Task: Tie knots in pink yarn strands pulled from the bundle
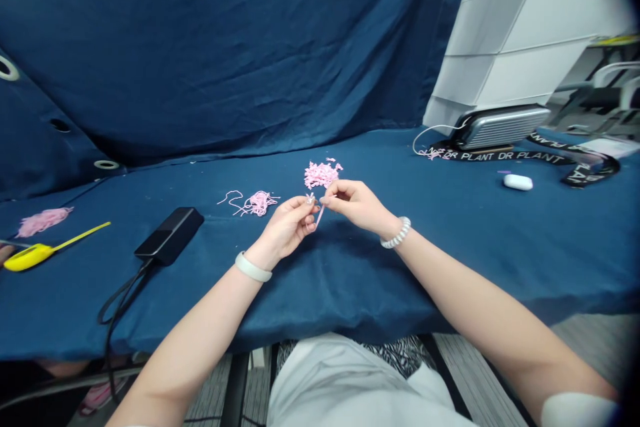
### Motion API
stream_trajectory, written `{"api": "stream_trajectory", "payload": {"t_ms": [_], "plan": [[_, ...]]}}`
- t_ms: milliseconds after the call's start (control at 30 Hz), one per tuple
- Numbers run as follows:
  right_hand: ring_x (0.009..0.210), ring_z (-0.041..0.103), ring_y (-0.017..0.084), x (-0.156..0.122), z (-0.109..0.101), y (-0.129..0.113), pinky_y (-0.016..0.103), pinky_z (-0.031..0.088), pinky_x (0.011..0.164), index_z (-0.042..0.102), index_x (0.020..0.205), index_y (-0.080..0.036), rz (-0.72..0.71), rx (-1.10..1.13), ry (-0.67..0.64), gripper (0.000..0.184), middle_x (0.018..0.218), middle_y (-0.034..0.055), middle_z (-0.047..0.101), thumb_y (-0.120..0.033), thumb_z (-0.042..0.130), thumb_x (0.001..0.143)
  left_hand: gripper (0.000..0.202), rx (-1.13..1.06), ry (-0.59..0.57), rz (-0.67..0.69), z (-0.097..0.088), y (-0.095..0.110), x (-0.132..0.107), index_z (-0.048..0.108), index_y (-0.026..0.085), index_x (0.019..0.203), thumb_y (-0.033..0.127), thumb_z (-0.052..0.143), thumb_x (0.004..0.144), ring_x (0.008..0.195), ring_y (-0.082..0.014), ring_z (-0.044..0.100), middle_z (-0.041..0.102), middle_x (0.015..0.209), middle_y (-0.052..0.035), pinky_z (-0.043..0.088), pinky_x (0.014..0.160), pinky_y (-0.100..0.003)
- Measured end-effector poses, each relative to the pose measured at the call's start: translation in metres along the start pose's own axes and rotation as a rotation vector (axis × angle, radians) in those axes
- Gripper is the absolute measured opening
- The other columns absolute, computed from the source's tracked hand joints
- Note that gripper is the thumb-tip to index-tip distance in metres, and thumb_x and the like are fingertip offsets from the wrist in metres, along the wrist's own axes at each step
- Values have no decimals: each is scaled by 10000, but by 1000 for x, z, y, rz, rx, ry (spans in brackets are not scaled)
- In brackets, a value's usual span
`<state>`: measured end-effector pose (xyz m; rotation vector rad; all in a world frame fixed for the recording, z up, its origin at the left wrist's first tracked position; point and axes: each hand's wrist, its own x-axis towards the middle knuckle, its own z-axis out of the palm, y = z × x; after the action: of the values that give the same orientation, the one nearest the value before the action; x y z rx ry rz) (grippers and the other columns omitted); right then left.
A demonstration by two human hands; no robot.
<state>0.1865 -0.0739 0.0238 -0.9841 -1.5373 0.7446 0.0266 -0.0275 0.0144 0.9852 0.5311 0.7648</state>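
My left hand (289, 225) and my right hand (353, 203) meet over the blue cloth, fingertips pinched together on a short pink strand (319, 215) that hangs down between them. A pale bangle sits on my left wrist and a beaded bracelet on my right. Just behind my hands lies a small heap of pink cut pieces (321, 173). To the left of it a loose tangle of pink thread (256, 202) rests on the cloth.
A black power bank (170, 234) with a cable lies at the left. Further left are a yellow tool (35, 253) and a pink tuft (43, 220). At the right stand a silver case (500, 125), a printed black strap (520, 156) and a white earbud case (517, 181).
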Motion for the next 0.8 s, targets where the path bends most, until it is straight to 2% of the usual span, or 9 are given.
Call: {"api": "stream_trajectory", "payload": {"t_ms": [133,300,467,600,700,800], "plan": [[621,543,132,-3,4,-1,298,446,615,639,650,-173,-67,114,43,170,680,11,578,-323,712,683,181,59,-112,-60,2,0,-5,597,124,715,255,720,694,454,-16,478,560,643,13,426,425,-122],[598,527,126,-6,7,-4,300,445,579,658,621,-188,-65,209,35,148,670,4,552,-296,759,624,205,121,-152,-91,2,2,-8,575,132,689,289,705,713,418,-14,462,607,639,-5,385,393,-120],[656,512,126,-5,4,-5,291,422,630,689,639,-198,-87,157,24,78,667,9,568,-257,721,679,211,163,-225,-117,0,3,-9,581,131,702,308,694,724,374,-16,447,656,632,-42,366,375,-133],[641,512,118,-5,6,-3,278,420,630,675,624,-190,-58,202,10,100,654,2,570,-261,721,678,216,174,-249,-119,1,2,-11,580,125,694,281,728,686,366,-18,446,639,614,-24,361,371,-141],[635,523,113,-6,10,1,268,431,630,679,713,-190,34,293,-12,138,699,-1,591,-303,736,659,246,161,-282,-129,4,2,-13,561,120,680,294,734,675,358,-14,430,593,576,4,359,371,-144],[687,536,115,-6,13,6,270,437,675,690,895,-203,50,313,-75,258,795,15,607,-394,679,721,269,118,-280,-137,7,4,-14,539,121,692,316,724,685,345,1,382,553,553,29,328,361,-131]]}}
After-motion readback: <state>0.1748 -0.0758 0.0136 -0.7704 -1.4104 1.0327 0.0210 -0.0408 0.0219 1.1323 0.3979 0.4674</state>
